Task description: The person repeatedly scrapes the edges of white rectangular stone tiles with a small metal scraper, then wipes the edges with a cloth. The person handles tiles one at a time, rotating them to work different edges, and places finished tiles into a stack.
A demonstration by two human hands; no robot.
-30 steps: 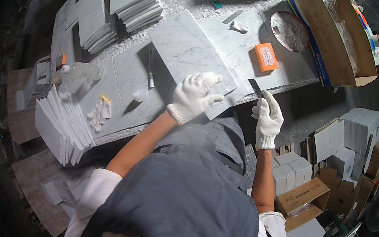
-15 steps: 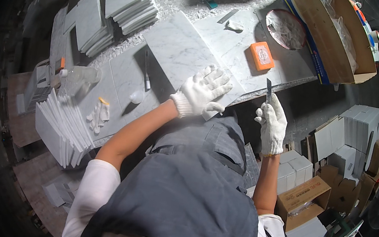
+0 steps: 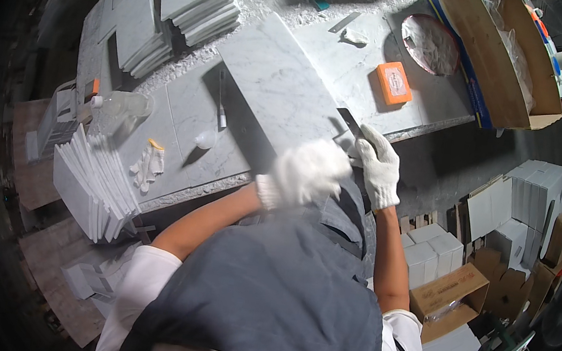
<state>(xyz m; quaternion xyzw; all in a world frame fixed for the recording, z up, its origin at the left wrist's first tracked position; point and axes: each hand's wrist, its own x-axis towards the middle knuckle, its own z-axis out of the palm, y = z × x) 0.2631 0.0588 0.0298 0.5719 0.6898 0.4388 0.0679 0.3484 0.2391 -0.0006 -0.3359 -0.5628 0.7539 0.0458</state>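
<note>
Blade [image 3: 350,122] in right hand [image 3: 379,166] points up-left.

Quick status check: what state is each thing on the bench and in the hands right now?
Marble slab: flat on the bench, one corner at the hands.
Right hand: gloved, gripping a dark flat blade.
Left hand: gloved, blurred, at the slab's near edge.
Orange block: lying flat, untouched.
Spare gloves: lying loose on the bench.
Cardboard box: open.

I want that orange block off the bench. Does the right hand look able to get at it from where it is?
Probably yes: the orange block lies uncovered on the bench beyond the right hand, nothing between them. But that hand holds a dark flat tool.
</note>
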